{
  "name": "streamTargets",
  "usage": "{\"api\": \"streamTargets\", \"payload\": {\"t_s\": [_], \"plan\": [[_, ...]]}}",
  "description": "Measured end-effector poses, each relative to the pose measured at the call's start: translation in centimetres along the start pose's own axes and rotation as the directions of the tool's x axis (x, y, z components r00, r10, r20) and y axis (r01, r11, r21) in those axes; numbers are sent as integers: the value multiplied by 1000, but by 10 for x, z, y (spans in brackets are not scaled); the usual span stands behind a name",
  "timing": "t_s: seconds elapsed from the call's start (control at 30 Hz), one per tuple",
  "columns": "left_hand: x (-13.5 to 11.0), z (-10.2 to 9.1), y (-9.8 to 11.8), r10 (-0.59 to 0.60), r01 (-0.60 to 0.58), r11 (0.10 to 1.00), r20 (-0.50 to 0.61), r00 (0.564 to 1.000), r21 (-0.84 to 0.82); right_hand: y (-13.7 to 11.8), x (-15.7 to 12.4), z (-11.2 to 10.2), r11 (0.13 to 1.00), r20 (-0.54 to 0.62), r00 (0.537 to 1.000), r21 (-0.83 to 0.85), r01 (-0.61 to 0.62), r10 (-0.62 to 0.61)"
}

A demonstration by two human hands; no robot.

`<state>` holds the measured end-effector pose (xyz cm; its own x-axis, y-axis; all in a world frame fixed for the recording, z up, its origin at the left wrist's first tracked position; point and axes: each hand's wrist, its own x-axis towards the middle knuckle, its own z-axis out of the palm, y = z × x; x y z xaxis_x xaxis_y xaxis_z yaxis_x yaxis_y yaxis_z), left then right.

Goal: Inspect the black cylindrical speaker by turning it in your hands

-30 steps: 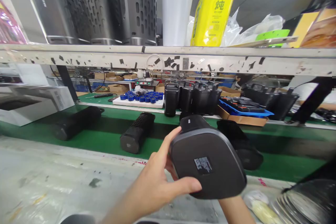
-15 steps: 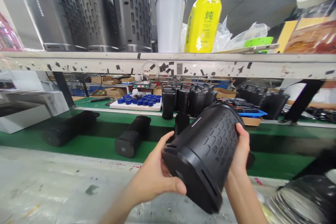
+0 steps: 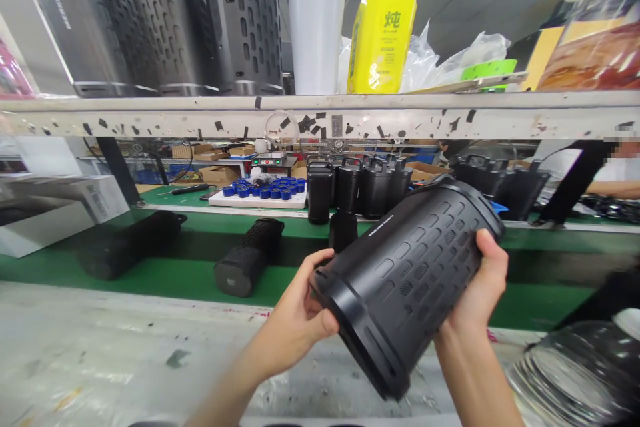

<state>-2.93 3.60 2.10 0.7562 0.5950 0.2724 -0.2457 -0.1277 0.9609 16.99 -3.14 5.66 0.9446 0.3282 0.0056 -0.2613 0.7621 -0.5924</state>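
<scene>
Above grey bench [image 3: 100,360], left hand [image 3: 295,327] and right hand [image 3: 477,290] gripped tilted black perforated plastic speaker housing [image 3: 410,280] (apparently mid-inspection), green conveyor belt [image 3: 175,273] beyond.

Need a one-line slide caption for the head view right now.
Left hand and right hand hold a tilted black speaker above the workbench, in front of a green conveyor belt.

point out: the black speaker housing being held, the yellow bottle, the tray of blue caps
black speaker housing [image 3: 407,280], head view, on its perforated side wall between the two hands.
yellow bottle [image 3: 383,37], head view, on the label at mid-body, top shelf.
tray of blue caps [image 3: 220,200], head view, on the white tray's front-left edge.
</scene>
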Motion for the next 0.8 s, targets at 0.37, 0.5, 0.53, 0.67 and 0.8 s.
{"api": "streamTargets", "payload": {"t_s": [0.37,0.5,0.53,0.67,0.8], "plan": [[-14,22,-2,101,-97,994,-74,992,56,0,-17,8,977,90,980,128,167,-180],[-15,19,5,106,-107,994,-83,991,-8,4,-19,6,972,144,966,124,199,-216],[-14,19,5,107,-110,993,-96,990,-34,6,-18,5,975,143,969,126,185,-202],[-2,15,-2,83,-127,978,-249,965,-166,15,-15,4,977,108,978,139,163,-178],[10,9,-7,-1,-84,977,-396,918,-197,22,-18,6,973,95,974,131,192,-206]]}}
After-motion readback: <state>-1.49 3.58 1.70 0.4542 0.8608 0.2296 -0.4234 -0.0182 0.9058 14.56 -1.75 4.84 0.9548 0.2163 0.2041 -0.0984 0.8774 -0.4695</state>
